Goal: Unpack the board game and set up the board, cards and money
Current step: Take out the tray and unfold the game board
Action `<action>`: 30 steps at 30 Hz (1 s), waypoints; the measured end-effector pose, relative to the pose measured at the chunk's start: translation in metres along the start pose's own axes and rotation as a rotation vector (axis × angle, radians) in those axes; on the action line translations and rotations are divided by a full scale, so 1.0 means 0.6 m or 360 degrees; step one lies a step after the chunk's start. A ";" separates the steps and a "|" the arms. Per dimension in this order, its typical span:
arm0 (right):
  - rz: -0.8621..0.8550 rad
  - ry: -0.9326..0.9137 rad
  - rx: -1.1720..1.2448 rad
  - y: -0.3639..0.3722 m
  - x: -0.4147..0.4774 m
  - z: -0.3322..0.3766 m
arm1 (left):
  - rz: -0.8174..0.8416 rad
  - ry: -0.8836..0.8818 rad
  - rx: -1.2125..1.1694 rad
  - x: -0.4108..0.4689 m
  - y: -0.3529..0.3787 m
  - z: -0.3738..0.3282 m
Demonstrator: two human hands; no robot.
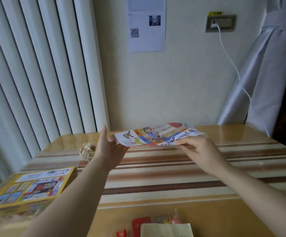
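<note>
Evidently early on: the colourful printed paper board [157,134] hangs over the striped wooden surface's [173,170] far edge. The right hand [197,146] fingers pinch it, the left hand [108,147] fingers lie straight beneath. Red flat packets [140,224] wait unsorted at the near edge.

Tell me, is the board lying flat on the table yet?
Not yet. The right hand pinches the board by its near edge, the left hand props its end, lifting that edge off the table.

I can read no words: the wall sheet [146,40] carries a QR code [134,33], the yellow box [27,187] a blurred barcode [52,172].
</note>
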State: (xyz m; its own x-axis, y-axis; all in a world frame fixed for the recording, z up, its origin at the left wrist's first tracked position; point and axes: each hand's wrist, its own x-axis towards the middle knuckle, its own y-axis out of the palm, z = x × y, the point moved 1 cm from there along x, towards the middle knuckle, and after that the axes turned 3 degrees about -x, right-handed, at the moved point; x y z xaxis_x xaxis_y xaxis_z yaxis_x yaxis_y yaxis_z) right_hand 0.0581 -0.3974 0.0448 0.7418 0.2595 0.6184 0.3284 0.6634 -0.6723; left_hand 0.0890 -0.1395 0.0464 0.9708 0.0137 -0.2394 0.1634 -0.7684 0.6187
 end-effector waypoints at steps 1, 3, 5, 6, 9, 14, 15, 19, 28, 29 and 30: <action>0.0149 0.0008 -0.0062 0.002 -0.004 0.000 | -0.0018 -0.0032 0.0083 -0.003 -0.001 0.005; 0.0442 0.0028 -0.0250 0.010 -0.010 0.003 | 0.0014 -0.0102 0.0236 -0.008 -0.006 0.010; 0.0629 0.0007 -0.0386 0.019 -0.014 0.010 | 0.0001 -0.0146 0.0411 -0.004 -0.014 0.020; 0.0677 -0.0004 -0.0422 0.024 -0.016 0.015 | -0.0063 -0.0151 0.0530 0.007 -0.027 0.024; 0.0780 0.0008 -0.0479 0.038 -0.024 0.032 | -0.0232 -0.0198 0.0785 0.028 -0.061 0.037; 0.1090 0.0257 -0.0257 0.055 -0.043 0.027 | -0.0437 -0.0048 0.1274 0.051 -0.110 0.049; 0.1105 0.0328 -0.0232 0.055 -0.044 0.017 | -0.0509 0.0028 0.1497 0.054 -0.116 0.050; 0.1232 0.0391 -0.0411 0.065 -0.049 -0.034 | -0.0494 0.0248 0.1950 0.065 -0.111 0.059; 0.1605 0.0631 -0.0877 0.091 -0.102 -0.089 | -0.0296 0.0354 0.2266 0.116 -0.054 0.097; 0.1600 0.0642 -0.0876 0.093 -0.105 -0.092 | -0.0302 0.0350 0.2437 0.118 -0.054 0.106; 0.1585 0.0642 -0.0867 0.094 -0.105 -0.093 | -0.0276 0.0359 0.2635 0.119 -0.056 0.114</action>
State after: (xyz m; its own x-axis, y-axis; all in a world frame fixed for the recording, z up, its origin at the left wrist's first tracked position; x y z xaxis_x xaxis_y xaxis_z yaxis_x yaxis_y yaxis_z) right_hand 0.0624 -0.4156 -0.0548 0.9076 0.1871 -0.3757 -0.3604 -0.1117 -0.9261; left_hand 0.1405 -0.1567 -0.0426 0.9904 0.1367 -0.0203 0.0582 -0.5451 -0.8364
